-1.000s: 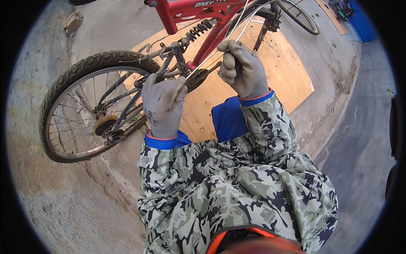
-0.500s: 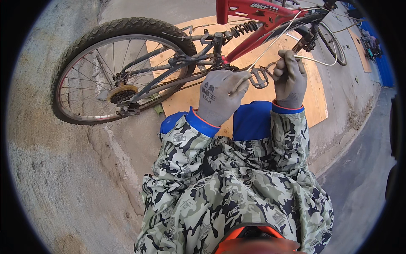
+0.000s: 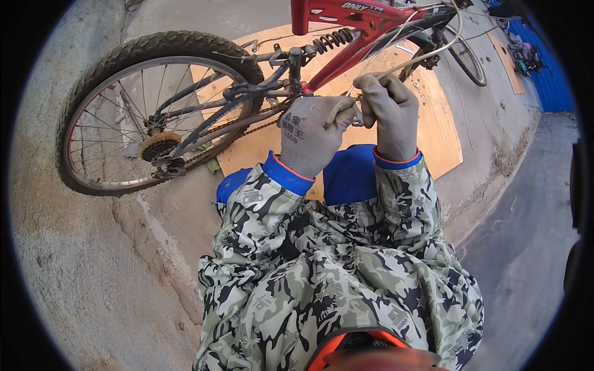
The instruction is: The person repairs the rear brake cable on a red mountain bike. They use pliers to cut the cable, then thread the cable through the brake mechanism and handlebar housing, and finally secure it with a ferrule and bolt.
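The left hand (image 3: 312,134) and right hand (image 3: 390,114) are close together, both pinching a pale cable (image 3: 409,63) that loops away toward one o'clock. From them, the red bike frame (image 3: 338,66) stands at twelve o'clock, the knobbly back wheel (image 3: 159,147) at nine.

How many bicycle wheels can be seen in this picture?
2: the rear wheel, large, at the left; and the front wheel, at the upper right, partly hidden. Any further ones could be out of view.

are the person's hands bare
No, both the left hand and the right hand are covered by grey gloves.
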### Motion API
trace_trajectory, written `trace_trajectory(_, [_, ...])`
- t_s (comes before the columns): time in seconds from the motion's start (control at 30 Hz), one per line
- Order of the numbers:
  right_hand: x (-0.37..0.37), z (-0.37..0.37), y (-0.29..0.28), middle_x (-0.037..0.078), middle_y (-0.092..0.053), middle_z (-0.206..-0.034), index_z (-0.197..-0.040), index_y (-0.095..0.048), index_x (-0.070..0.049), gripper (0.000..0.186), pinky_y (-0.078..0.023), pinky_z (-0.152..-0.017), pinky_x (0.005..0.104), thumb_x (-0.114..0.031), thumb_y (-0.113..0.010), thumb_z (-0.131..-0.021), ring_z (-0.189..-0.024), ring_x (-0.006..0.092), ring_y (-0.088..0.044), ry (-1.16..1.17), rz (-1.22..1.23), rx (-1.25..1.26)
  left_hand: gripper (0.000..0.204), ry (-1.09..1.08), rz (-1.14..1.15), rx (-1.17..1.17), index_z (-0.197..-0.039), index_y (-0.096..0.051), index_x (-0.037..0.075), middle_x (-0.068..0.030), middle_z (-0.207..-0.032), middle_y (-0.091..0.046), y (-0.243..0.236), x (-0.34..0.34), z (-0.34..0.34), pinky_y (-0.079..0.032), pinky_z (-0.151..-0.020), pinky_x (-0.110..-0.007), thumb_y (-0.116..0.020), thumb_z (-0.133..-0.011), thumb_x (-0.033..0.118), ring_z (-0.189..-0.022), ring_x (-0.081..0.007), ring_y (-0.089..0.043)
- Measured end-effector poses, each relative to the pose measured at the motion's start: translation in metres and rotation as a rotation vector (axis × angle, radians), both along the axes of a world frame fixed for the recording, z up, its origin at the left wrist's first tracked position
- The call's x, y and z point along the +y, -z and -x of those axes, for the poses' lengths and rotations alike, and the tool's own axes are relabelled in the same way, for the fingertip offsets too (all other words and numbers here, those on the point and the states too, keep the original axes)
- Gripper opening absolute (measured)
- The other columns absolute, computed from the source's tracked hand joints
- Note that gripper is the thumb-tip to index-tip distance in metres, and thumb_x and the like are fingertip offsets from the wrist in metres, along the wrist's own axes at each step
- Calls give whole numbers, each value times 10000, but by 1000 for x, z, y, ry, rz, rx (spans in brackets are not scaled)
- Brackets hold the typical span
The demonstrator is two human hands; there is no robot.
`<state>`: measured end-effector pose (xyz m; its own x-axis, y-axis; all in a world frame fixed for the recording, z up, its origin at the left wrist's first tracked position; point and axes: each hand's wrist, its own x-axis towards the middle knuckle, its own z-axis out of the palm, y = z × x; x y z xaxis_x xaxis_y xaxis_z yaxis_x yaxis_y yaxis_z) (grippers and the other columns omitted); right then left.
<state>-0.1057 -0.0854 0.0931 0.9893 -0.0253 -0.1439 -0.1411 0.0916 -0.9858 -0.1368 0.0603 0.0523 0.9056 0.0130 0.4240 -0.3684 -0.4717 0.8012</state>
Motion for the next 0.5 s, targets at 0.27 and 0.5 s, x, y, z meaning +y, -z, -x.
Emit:
trace_trajectory(0.27, [9, -10, 13, 99, -632, -693, -901, -675, 0, 205, -478, -562, 336, -194, -705, -958, -582, 188, -593, -302, 434, -381, 224, -9, 234, 286, -1098, -670, 39, -106, -845, -726, -13, 24, 4, -571, -727, -334, -750, -892, 78, -796, -232, -737])
trace_trajectory(0.5, [31, 0, 26, 60, -596, -761, -860, -621, -118, 127, -486, -590, 403, -200, -703, -911, -693, 262, -654, -559, 941, -780, 774, 48, 684, 80, -1527, -324, -105, -249, -1347, -573, -87, 94, 14, -486, -1081, -462, -634, -1005, 376, -1226, -337, -619])
